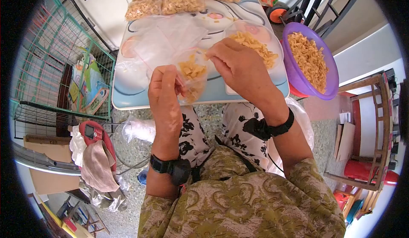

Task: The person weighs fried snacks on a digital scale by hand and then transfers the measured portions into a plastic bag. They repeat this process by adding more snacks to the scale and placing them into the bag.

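My left hand (164, 91) is closed on the side of a clear plastic bag (197, 94), partly filled with yellowish dried flakes (192, 69). My right hand (240, 65) is at the bag's upper right edge, its fingertips pinched together. Whether they grip the bag's rim or a small flake, I cannot make out. Just beyond that hand, a clear shallow tray (272, 35) holds a heap of the same flakes (255, 46). Flat, unfilled plastic bags (164, 40) lie in a loose pile beyond my left hand.
Several filled bags (183, 3) line the far side of the low patterned table (128, 97). A purple basin (333, 78) full of flakes stands at its right. On the left are a green wire cage (47, 67) and a red stool (108, 142) bearing a phone (93, 132) and cloth (100, 165).
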Demonstrator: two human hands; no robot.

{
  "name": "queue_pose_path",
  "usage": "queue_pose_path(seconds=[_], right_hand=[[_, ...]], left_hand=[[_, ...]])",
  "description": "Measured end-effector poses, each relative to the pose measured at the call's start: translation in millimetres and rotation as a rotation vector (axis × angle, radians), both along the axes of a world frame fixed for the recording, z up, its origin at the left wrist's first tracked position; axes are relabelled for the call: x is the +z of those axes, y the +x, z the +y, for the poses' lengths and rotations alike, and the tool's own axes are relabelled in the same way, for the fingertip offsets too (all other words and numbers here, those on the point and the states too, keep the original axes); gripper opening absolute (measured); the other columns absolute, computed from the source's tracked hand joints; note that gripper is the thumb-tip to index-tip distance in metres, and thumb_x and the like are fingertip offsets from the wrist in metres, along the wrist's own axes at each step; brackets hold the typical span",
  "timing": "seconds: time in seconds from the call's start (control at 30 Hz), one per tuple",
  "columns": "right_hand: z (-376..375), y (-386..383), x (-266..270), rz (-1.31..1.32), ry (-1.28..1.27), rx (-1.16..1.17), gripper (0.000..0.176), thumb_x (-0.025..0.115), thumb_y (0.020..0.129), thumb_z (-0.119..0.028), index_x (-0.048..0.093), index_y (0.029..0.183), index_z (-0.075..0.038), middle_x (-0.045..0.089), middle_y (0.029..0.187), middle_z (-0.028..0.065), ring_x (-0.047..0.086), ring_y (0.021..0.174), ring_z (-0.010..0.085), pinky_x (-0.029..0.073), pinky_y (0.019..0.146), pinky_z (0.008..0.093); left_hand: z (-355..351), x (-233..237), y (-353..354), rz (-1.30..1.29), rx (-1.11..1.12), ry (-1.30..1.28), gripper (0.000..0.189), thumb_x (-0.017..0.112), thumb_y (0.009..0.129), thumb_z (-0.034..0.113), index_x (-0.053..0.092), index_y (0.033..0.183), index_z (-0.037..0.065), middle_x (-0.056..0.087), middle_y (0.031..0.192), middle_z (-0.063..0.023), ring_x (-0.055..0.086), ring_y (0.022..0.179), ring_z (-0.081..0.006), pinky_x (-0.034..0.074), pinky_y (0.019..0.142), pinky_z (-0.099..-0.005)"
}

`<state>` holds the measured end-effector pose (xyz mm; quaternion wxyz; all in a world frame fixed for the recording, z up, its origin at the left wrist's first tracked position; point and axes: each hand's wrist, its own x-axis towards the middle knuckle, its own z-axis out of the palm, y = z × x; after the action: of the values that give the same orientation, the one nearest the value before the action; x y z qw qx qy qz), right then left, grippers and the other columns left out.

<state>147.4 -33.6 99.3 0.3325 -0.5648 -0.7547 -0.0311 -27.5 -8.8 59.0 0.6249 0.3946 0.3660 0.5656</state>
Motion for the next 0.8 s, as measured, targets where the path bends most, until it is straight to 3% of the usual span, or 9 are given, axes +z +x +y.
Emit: queue_pose_path(seconds=[0.17,0.23,0.47,0.53,0.67,0.8], right_hand=[[0.1,-5.9,-6.3,0.085,-0.016,0.057,0.011,0.06,0.085,-0.007,0.059,0.096,-0.007,0.06,0.088,0.011,0.059,0.072,0.0301,0.048,0.063,0.0371],[-3.0,-6.9,-1.9,0.248,-0.119,0.01,0.016,0.055,0.086,-0.011,0.053,0.1,-0.005,0.058,0.097,0.0169,0.059,0.089,0.0377,0.049,0.074,0.0465],[-4.3,-3.1,-16.0,0.297,-0.109,0.003,0.028,0.056,0.085,-0.01,0.052,0.111,-0.002,0.06,0.106,0.0195,0.059,0.097,0.0372,0.048,0.08,0.0431],[-7.2,-6.2,-13.0,0.405,-0.3,0.032,0.03,0.056,0.085,-0.01,0.051,0.114,-0.002,0.06,0.106,0.0212,0.06,0.096,0.0382,0.048,0.082,0.0427],[-7.5,-8.3,-10.3,0.378,-0.291,0.037,0.025,0.054,0.087,-0.009,0.054,0.11,-0.001,0.061,0.1,0.0214,0.06,0.092,0.0391,0.048,0.082,0.0443],[-7.2,-7.9,-13.0,0.169,-0.148,0.074,0.021,0.053,0.086,-0.008,0.059,0.106,-0.002,0.06,0.104,0.0186,0.061,0.094,0.0365,0.051,0.079,0.0434]], left_hand=[[-1.5,-1.4,4.1,0.002,-0.001,-0.007,0.019,0.055,0.094,0.021,0.053,0.079,0.01,0.048,0.066,0.0021,0.046,0.057,-0.0082,0.038,0.052,-0.0232],[-1.3,-1.9,3.4,-0.022,-0.011,-0.001,0.018,0.055,0.094,0.021,0.053,0.079,0.01,0.048,0.066,0.0022,0.046,0.056,-0.0079,0.037,0.051,-0.0228],[-1.3,-3.9,2.7,-0.019,-0.016,0.002,0.019,0.053,0.095,0.021,0.053,0.08,0.009,0.05,0.068,0.0005,0.046,0.056,-0.0078,0.039,0.052,-0.0234],[-1.5,-4.4,2.5,-0.04,-0.013,0.006,0.019,0.053,0.096,0.021,0.053,0.081,0.009,0.05,0.068,0.0002,0.046,0.056,-0.008,0.039,0.052,-0.0236],[-0.6,-6.2,1.3,-0.012,-0.033,0.042,0.019,0.052,0.096,0.021,0.053,0.084,0.007,0.05,0.068,0.0002,0.046,0.057,-0.0084,0.04,0.054,-0.0236],[-0.7,-4.6,0.9,-0.015,-0.039,0.052,0.018,0.052,0.096,0.021,0.054,0.085,0.007,0.05,0.068,0.0003,0.046,0.057,-0.0085,0.04,0.054,-0.0237]])
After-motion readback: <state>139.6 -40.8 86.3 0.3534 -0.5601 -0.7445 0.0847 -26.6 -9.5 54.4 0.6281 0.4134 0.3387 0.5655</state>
